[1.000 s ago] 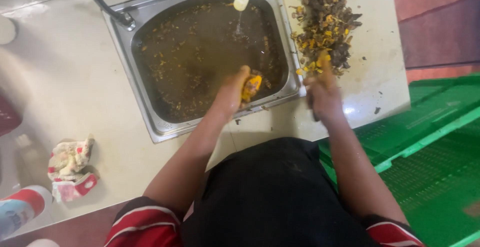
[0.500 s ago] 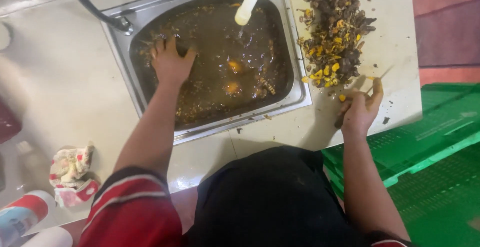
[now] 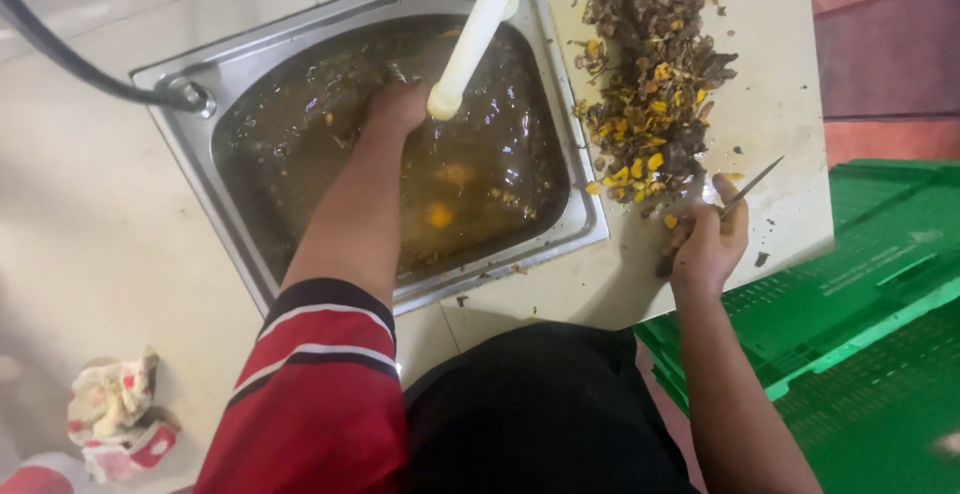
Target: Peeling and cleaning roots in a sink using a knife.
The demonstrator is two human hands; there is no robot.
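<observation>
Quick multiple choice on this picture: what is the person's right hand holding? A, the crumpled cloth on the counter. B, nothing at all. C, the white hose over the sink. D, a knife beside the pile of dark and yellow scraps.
D: the right hand grips a knife whose thin blade points up and away, next to the pile of scraps on the counter, while the left hand is down in the murky water of the sink.

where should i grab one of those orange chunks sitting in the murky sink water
Pinch an orange chunk across its rounded sides, coming straight down from above. It sits in the brown water in the sink with only its top showing. The left hand is already in the water just beyond it; the right hand holds a knife.
</observation>
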